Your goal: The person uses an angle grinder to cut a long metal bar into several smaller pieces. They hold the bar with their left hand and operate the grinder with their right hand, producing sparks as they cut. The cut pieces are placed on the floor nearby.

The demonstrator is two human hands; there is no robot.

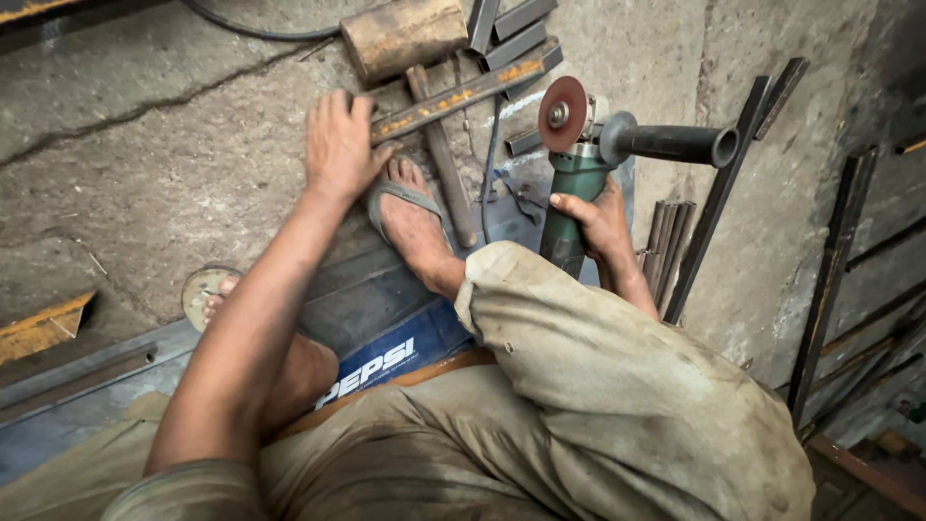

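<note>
Head view: left hand (338, 145) presses flat and open on the rusty steel bar (468, 95) lying on concrete, right hand (593, 220) grips the green angle grinder (577, 164), so pinning firmly looks key.

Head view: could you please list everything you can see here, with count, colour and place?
Angle grinder: one, green with black side handle, disc up, in right hand.
Flat bar: one, rusty grey, on floor under left hand.
Mallet: one, brown wood, top centre.
Steel strips: several, dark, leaning at right.
Cable: one, black, top.
Crate: one, blue, beneath the legs.
Floor: grey concrete, cracked.
Left hand: presses on the bar.
Right hand: grips the grinder.
Foot: in sandal, beside the bar.
</note>
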